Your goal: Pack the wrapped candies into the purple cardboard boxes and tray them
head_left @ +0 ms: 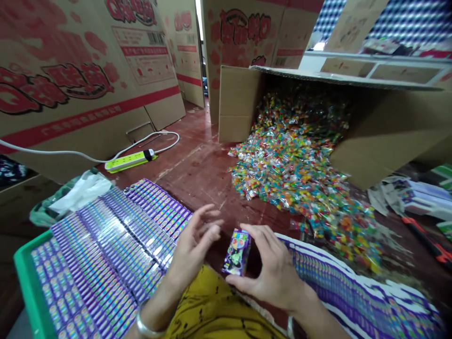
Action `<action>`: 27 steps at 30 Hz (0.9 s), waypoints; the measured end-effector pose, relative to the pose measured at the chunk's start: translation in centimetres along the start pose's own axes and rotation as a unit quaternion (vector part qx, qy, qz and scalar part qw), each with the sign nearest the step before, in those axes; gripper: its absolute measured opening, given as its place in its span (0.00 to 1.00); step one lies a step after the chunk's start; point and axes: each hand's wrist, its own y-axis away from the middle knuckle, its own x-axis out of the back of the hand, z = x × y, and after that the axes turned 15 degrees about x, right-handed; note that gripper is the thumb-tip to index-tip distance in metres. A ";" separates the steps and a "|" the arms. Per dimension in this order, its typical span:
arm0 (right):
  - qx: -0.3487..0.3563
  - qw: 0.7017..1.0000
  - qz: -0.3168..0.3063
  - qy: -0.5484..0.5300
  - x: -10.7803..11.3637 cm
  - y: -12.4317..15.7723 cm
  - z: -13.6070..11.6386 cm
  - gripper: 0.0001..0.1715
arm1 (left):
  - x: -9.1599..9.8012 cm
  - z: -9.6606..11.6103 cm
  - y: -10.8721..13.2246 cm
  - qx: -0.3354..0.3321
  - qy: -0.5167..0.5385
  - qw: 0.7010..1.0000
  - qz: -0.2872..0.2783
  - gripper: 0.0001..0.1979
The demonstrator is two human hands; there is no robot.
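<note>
My right hand [273, 263] grips a small purple candy box [236, 254] between its thumb and fingertips, holding it above my lap. The printed front of the box faces up. Just left of it is my left hand [197, 238], its fingers apart and nothing in it. Beside that hand, rows of purple candy boxes [116, 230] fill a green tray [30, 287]. A long row of flat purple box blanks [356, 287] stands on edge by my right forearm. Beyond it lies a heap of small clear packets of colourful candies [289, 165].
A tipped carton [236, 103] spills the packets onto the red-brown surface [190, 165]. Large printed cartons [88, 61] stand behind. On the left lie a yellow-green power strip [129, 161] with a white cable and a plastic bag [77, 193]. Red-and-black handles [429, 242] lie at right.
</note>
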 end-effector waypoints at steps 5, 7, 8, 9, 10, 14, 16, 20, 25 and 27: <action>-0.034 0.994 -0.067 0.082 -4.3 -1.7 -1.7 0.67 | 4.0 1.0 -0.2 -0.057 -0.072 0.984 0.151 0.17; -0.045 0.990 -0.083 0.105 -5.6 -2.6 -2.4 0.69 | 4.7 0.7 0.0 -0.062 -0.109 0.978 0.169 0.16; -0.049 0.988 -0.090 0.116 -6.1 -3.0 -2.6 0.70 | 4.9 0.6 0.0 -0.063 -0.126 0.974 0.177 0.15; -0.054 0.986 -0.097 0.126 -6.6 -3.5 -2.8 0.71 | 5.1 0.4 0.1 -0.062 -0.142 0.971 0.183 0.14; -0.060 0.984 -0.104 0.133 -7.1 -3.9 -3.0 0.71 | 5.2 0.3 0.2 -0.061 -0.159 0.967 0.188 0.13; -0.085 0.982 -0.118 0.122 -8.3 -4.8 -3.5 0.73 | 5.9 0.1 0.3 -0.053 -0.229 0.953 0.191 0.10; -0.098 0.983 -0.118 0.100 -7.9 -4.7 -3.7 0.74 | 6.2 0.1 0.5 -0.055 -0.254 0.948 0.184 0.09; -0.097 0.988 -0.095 0.074 -3.6 -3.3 -1.9 0.69 | 5.6 0.0 1.4 -0.066 -0.265 0.946 0.175 0.08; -0.166 0.965 -0.051 0.197 3.6 1.3 5.0 0.15 | 0.0 -2.4 1.7 -0.096 -0.340 0.935 -0.029 0.05; -0.174 0.959 -0.080 0.210 4.8 3.1 7.3 0.15 | -3.3 -4.0 1.3 -0.086 -0.397 0.906 -0.116 0.05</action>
